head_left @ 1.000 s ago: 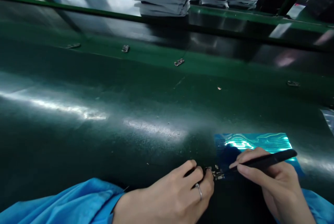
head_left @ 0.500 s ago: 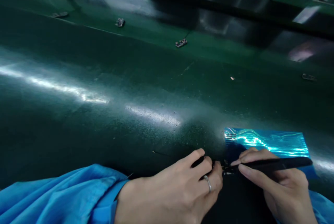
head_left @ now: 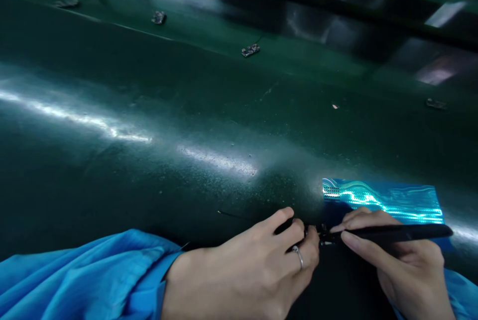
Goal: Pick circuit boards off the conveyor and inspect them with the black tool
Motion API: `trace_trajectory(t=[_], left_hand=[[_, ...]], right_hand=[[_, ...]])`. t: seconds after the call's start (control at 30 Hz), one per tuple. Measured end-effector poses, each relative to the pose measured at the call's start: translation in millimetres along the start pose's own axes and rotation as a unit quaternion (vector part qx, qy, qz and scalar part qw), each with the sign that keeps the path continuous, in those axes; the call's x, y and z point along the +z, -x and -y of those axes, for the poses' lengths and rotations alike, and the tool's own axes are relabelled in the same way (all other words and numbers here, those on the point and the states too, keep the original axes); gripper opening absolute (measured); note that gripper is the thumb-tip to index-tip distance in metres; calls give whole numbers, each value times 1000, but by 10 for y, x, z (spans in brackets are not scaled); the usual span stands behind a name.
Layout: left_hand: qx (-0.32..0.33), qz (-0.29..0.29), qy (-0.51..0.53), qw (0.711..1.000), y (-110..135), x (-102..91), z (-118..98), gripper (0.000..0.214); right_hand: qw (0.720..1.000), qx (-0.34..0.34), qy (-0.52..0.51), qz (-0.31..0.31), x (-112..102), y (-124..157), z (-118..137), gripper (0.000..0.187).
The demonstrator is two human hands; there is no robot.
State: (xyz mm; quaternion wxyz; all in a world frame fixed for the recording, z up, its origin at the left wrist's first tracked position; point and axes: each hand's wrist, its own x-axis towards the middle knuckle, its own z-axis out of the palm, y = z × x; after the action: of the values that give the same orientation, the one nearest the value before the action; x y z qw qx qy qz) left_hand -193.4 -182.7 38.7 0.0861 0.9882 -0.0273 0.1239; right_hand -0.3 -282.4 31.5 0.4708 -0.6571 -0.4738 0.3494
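My right hand is closed around a pair of black tweezers, held like a pen with the tips pointing left. My left hand, with a ring on one finger, has its fingers bent down on a small electronic part at the tabletop. Most of that part is hidden under the fingertips; its shiny end shows at the tweezer tips. A thin black wire with a gold-coloured end lies left of these fingers. Partly beneath my right hand is a shiny blue sheet with rows of small dark marks at its left end.
Small circuit boards lie along the back: one at the far left, another beside it, one near the middle and one at the right. A tiny pale scrap rests on the green tabletop.
The view has tilted slightly downward, so the boards at the back sit higher and more to the left. Both hands keep nearly the same pose at the small part.
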Motion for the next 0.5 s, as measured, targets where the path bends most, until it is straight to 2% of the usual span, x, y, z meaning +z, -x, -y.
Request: trace_trajectory(t=[0.17,0.5], left_hand=[[1,-4,9,1000,10,-13,-3,38],[1,-5,9,1000,3,-13,-2,36]], right_hand=[[999,31,-18,11,-2,-12,53,14],[998,45,-34,-1,-30,29,27,10]])
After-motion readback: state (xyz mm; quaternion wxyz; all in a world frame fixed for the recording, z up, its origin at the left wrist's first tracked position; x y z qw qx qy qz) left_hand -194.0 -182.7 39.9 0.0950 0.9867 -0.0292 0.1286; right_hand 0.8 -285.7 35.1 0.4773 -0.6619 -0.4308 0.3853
